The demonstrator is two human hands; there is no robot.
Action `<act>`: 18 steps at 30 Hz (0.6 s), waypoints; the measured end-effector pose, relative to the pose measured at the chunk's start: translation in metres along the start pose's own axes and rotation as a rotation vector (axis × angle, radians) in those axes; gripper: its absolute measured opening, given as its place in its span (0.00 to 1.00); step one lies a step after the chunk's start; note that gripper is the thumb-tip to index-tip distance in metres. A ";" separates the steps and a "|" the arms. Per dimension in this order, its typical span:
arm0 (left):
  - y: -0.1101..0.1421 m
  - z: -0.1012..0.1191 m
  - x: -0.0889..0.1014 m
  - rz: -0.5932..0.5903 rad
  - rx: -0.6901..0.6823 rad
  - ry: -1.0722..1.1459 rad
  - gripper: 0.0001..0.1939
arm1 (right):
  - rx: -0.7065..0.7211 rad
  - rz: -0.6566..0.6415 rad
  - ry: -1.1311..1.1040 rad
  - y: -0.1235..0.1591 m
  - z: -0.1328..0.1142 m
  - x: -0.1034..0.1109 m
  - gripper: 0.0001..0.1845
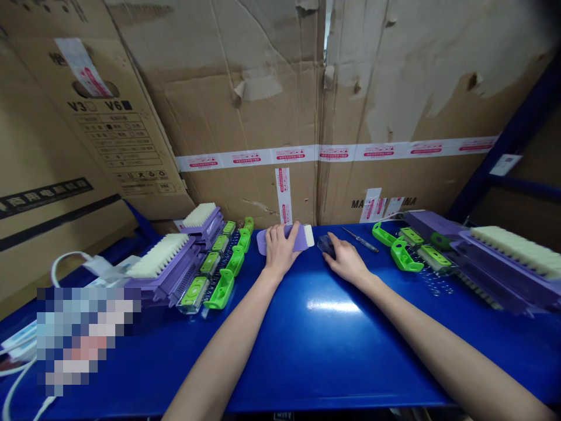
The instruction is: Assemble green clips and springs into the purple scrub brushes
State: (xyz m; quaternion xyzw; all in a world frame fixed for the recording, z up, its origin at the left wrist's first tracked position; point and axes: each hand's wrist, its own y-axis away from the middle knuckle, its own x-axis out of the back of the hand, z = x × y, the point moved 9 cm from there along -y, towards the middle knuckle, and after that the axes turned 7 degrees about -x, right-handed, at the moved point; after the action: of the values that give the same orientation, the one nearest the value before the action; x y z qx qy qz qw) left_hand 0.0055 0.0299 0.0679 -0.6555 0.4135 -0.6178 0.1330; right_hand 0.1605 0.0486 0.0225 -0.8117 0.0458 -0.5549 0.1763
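Observation:
My left hand [281,248] is wrapped over a purple brush body [301,238], whose pale bristles show at its right end. The fingers lie across its top, near the back of the blue table. Just to the right, my right hand [347,258] has thumb and fingers closed around a clear plastic piece [325,244], partly covered by the fingertips. A small gap separates the two hands. Beyond my right hand lies a slim screwdriver [362,240] with a clear handle.
On the left stand purple brushes [160,257], green-topped clear boxes [193,292], bright green plastic parts [221,290] and springs. Similar purple brushes [460,245] and green parts [405,257] lie right. Cardboard [245,117] walls the back. White cables [59,263] and a blurred patch are at left.

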 end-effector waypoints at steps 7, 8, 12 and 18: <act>0.000 0.020 -0.002 -0.004 -0.189 0.039 0.34 | -0.118 0.102 -0.274 -0.004 0.013 0.006 0.24; 0.000 0.024 -0.002 -0.005 -0.210 0.043 0.34 | -0.140 0.134 -0.309 -0.003 0.015 0.009 0.24; 0.000 0.034 -0.001 -0.017 -0.248 0.054 0.34 | -0.195 0.259 -0.478 0.000 0.021 0.020 0.20; -0.001 0.031 0.002 -0.011 -0.199 0.052 0.34 | -0.190 0.284 -0.778 0.003 0.017 0.026 0.23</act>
State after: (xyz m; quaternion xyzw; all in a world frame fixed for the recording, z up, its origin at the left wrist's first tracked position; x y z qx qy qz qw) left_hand 0.0343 0.0189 0.0636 -0.6514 0.4726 -0.5912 0.0530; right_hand 0.1858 0.0424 0.0387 -0.9589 0.1383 -0.1707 0.1797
